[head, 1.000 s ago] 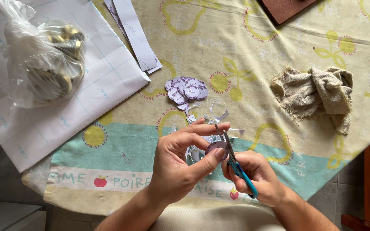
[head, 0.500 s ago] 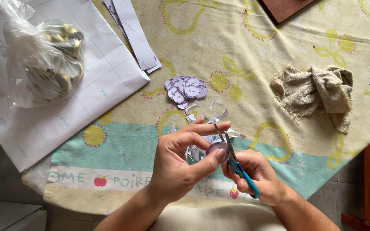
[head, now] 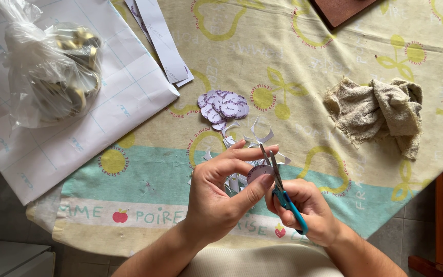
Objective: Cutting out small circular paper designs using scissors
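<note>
My left hand (head: 216, 192) pinches a small round paper disc (head: 257, 173) with purple print between thumb and fingers. My right hand (head: 306, 210) grips small scissors with blue handles (head: 283, 197); the blades lie against the disc's right edge. Both hands hover over the near edge of the table. Thin white paper offcuts (head: 255, 136) lie just beyond my fingers. A pile of several cut discs (head: 222, 107) sits further back on the tablecloth (head: 334, 56).
A clear plastic bag of gold-coloured round pieces (head: 52, 72) rests on a large white gridded sheet (head: 114, 102) at the left. White paper strips (head: 162, 41) lie beside it. A crumpled beige cloth (head: 380, 113) is at the right, a brown board (head: 342, 10) at the top.
The disc has turned slightly in my left fingers and the scissors shifted a little along its edge. Everything on the table stays put.
</note>
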